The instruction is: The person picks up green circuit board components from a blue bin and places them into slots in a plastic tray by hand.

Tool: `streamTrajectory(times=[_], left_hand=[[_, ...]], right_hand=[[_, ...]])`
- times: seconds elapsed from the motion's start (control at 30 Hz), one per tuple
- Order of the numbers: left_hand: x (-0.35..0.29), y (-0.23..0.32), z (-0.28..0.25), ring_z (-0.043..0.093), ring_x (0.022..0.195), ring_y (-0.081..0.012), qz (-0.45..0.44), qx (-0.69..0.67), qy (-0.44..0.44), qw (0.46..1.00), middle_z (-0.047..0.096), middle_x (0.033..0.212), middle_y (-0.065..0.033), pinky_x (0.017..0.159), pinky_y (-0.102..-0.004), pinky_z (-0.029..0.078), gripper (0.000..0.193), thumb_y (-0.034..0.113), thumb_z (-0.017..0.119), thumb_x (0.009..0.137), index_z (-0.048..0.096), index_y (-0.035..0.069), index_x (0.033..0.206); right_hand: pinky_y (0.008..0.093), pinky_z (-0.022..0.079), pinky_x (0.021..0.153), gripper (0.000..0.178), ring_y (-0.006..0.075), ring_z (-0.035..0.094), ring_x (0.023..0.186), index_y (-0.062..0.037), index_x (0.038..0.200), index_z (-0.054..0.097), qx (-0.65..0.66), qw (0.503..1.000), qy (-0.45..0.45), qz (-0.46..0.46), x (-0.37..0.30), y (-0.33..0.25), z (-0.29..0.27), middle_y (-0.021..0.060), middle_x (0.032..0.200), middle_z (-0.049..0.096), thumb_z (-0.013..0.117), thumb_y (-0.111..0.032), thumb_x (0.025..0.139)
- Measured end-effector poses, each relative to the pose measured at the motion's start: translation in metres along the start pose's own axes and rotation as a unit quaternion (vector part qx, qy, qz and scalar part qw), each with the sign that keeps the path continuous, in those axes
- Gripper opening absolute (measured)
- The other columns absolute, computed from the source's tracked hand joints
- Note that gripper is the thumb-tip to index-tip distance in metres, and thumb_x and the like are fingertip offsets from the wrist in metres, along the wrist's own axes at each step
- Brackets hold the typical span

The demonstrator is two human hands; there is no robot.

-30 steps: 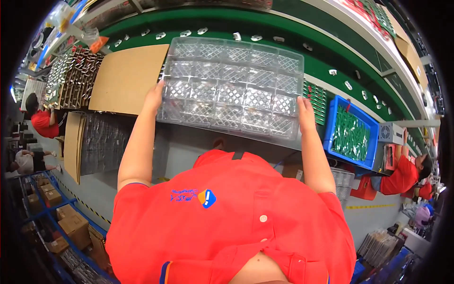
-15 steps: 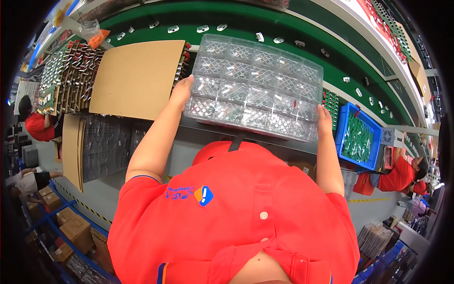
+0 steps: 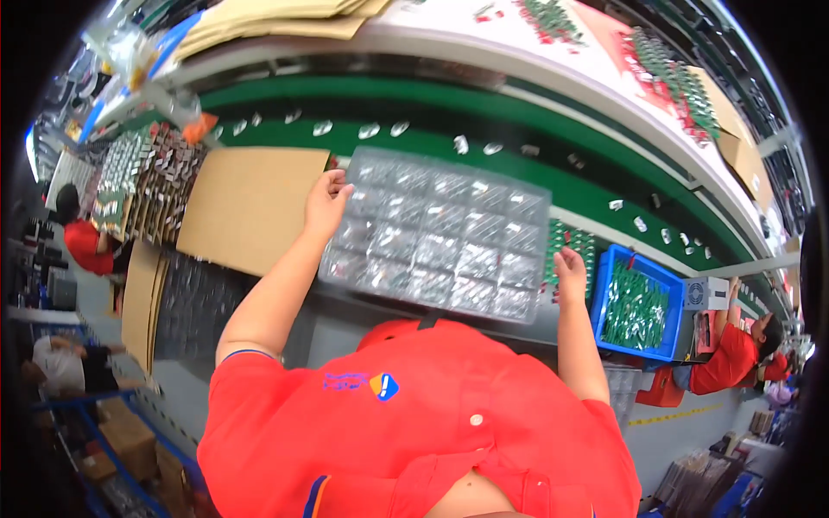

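A clear plastic tray [image 3: 439,231], divided into rows of square pockets, lies in front of me at the near edge of the bench. My left hand [image 3: 328,203] is at its upper left corner, fingers loosely bent and apart, gripping nothing; whether a fingertip touches the rim I cannot tell. Off the tray's right edge, my right hand [image 3: 570,274] hovers with a small gap, its fingers loosely curled and holding nothing. Behind that hand lie green circuit boards [image 3: 572,240] in rows. A brown cardboard sheet [image 3: 250,203] lies just left of my left hand.
Beyond the tray runs a green conveyor belt [image 3: 423,116] carrying small white parts. A blue bin [image 3: 596,298] of green boards stands at right. Stacked boards [image 3: 160,181] sit at far left. Co-workers in red sit at both sides. A white shelf [image 3: 466,34] hangs above the belt.
Both hands have come off the sides of the tray, which they held before. The view has shifted, so the bench appears lower and more of the upper shelf shows.
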State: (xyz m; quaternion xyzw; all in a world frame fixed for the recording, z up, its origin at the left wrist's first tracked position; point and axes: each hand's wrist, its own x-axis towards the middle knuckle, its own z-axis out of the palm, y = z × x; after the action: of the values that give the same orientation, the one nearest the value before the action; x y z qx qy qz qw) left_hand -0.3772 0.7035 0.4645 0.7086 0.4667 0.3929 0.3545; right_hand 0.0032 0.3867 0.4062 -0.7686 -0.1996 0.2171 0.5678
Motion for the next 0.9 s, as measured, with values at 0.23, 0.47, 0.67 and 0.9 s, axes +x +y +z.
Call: streamTrajectory(times=[0.23,0.47,0.67,0.9], left_hand=[[0.092,0.253,0.052,0.055,0.067,-0.0166,0.309,-0.039,-0.031,0.950,0.059,0.074,-0.0113,0.062,-0.0267,0.042,0.016,0.015,0.059,0.078,0.059,0.000,0.082],[0.226,0.305,0.121,0.058,0.084,-0.0286,0.265,0.202,0.019,0.943,0.061,0.087,-0.0160,0.072,-0.0358,0.045,0.033,0.033,0.053,0.078,0.063,0.003,0.087],[0.274,0.249,0.143,0.059,0.082,-0.0336,0.161,0.330,0.033,0.930,0.061,0.083,-0.0189,0.074,-0.0403,0.045,0.030,0.030,0.054,0.072,0.065,0.003,0.079],[0.242,0.272,0.146,0.060,0.083,-0.0301,0.158,0.220,0.110,0.956,0.062,0.086,-0.0156,0.073,-0.0390,0.047,0.023,0.021,0.051,0.072,0.065,0.006,0.081]], right_hand=[[0.0213,0.040,0.048,0.010,0.0080,0.047,0.052,-0.0025,0.079,0.054,0.038,0.997,-0.072,-0.017,-0.005,-0.072,-0.036,0.0004,0.061,0.051,0.055,-0.012,0.081],[0.0220,0.041,0.052,0.016,0.0088,0.050,0.055,-0.0016,0.076,0.055,0.018,0.991,-0.132,-0.023,-0.033,-0.065,-0.055,0.0022,0.063,0.054,0.055,-0.016,0.082],[0.0220,0.043,0.054,0.015,0.0099,0.051,0.057,-0.0008,0.079,0.055,0.045,0.991,-0.118,0.036,-0.035,-0.040,-0.075,0.0034,0.066,0.055,0.055,-0.015,0.082],[0.0221,0.043,0.055,0.014,0.0095,0.051,0.059,-0.0019,0.079,0.055,0.040,0.982,-0.186,0.010,-0.010,-0.046,-0.045,0.0027,0.067,0.055,0.053,-0.015,0.083]])
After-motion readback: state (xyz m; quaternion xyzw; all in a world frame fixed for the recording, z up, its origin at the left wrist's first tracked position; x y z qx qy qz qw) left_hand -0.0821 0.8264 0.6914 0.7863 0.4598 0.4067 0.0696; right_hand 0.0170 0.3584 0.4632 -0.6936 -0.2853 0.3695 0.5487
